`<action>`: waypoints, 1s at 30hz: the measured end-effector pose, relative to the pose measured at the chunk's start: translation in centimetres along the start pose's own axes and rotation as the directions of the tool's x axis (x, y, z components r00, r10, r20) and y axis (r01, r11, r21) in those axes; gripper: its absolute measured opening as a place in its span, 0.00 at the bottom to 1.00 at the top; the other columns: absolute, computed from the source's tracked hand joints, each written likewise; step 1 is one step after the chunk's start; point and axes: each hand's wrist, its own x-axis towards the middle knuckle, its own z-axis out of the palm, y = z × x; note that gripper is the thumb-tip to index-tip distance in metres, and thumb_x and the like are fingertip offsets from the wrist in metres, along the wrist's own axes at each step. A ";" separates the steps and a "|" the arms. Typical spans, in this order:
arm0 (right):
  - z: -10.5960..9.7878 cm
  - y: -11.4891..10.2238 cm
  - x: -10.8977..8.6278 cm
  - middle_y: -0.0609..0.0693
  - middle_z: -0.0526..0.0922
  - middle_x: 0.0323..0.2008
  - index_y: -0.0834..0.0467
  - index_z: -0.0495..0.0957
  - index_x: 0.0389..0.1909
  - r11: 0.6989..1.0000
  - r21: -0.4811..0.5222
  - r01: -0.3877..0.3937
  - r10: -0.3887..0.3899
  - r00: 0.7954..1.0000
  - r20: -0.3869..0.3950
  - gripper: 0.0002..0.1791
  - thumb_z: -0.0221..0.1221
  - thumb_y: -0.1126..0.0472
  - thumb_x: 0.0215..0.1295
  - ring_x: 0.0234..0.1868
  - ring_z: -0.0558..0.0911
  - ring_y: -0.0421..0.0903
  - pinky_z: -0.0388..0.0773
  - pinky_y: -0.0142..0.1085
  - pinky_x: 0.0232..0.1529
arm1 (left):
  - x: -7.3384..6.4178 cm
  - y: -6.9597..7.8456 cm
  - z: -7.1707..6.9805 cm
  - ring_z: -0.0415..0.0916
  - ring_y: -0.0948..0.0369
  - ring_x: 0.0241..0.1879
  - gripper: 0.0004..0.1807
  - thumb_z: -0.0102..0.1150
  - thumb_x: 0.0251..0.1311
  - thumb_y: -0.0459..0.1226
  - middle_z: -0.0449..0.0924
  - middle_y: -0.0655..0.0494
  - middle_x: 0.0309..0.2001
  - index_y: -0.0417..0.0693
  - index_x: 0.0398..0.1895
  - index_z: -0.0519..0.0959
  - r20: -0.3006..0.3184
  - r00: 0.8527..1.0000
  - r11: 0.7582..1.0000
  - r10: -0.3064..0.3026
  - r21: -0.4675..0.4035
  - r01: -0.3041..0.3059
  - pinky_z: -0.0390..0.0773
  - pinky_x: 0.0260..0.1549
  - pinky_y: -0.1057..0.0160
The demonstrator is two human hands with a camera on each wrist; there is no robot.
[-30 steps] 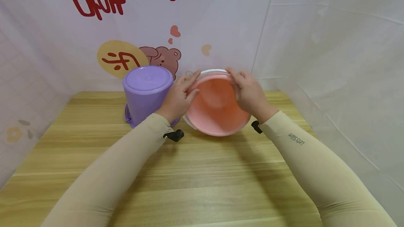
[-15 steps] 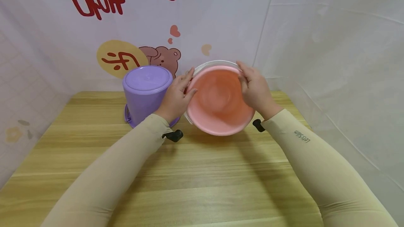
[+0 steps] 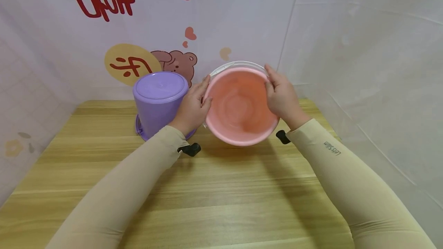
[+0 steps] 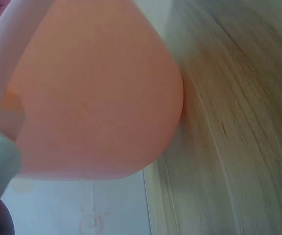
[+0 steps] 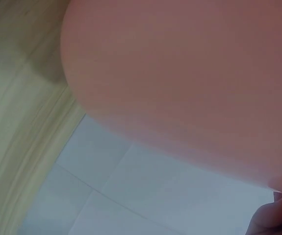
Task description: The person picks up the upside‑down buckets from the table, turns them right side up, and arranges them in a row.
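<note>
Head view shows the person holding a pink bucket (image 3: 240, 105) over the wooden counter (image 3: 221, 195), tipped so that its round mouth faces back toward the wearer and I can see down to the bottom. The left hand (image 3: 193, 107) pinches the rim on one side, thumb over the inner edge and fingers lying along the outside. The right hand (image 3: 283, 98) pinches the opposite side the same way, its thumb on the rim and the index finger pointing up beside it. A white handle (image 3: 238, 63) arches behind the far part of the rim. Both wrist views are mostly filled by the bucket's smooth outer wall (image 4: 101, 88); whether its base touches the counter, I cannot tell.

Just beside the left hand, a purple bucket (image 3: 160, 105) stands upside down on the counter, flat bottom up, its purple handle (image 3: 139, 126) low around the mouth. Behind it hangs a white sheet (image 3: 242, 18) with red characters (image 3: 104, 1), a brown cartoon bear (image 3: 178, 64) and a yellow oval (image 3: 112, 58). Beige sleeves (image 3: 131, 187) cover both forearms, the right one bearing small dark lettering (image 3: 332, 148).
</note>
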 end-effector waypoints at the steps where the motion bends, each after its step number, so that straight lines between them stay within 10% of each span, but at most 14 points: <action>1: 0.0 0.0 0.0 0.66 0.73 0.72 0.53 0.62 0.82 1.000 0.007 0.011 -0.011 1.000 -0.001 0.29 0.48 0.61 0.83 0.65 0.74 0.60 0.72 0.54 0.66 | 0.0 0.0 0.0 0.64 0.49 0.78 0.37 0.56 0.75 0.36 0.64 0.46 0.80 0.50 0.84 0.57 0.002 1.000 1.000 0.001 0.004 -0.001 0.63 0.79 0.55; 9: 0.2 0.0 0.1 0.63 0.78 0.60 0.49 0.73 0.75 0.998 0.037 0.047 -0.047 0.999 0.003 0.26 0.48 0.64 0.81 0.61 0.75 0.58 0.73 0.52 0.60 | 0.2 -0.2 0.0 0.59 0.49 0.81 0.34 0.51 0.77 0.35 0.61 0.44 0.81 0.48 0.84 0.58 0.015 1.000 0.999 0.002 0.032 -0.003 0.55 0.82 0.56; 30: 0.2 0.9 0.3 0.65 0.76 0.69 0.51 0.70 0.77 0.994 0.000 -0.112 0.112 0.992 -0.060 0.26 0.45 0.62 0.82 0.66 0.75 0.61 0.74 0.54 0.66 | -0.7 -0.2 0.2 0.51 0.41 0.83 0.40 0.53 0.77 0.45 0.40 0.44 0.87 0.52 0.86 0.50 0.128 0.991 0.999 -0.021 0.052 0.015 0.58 0.80 0.46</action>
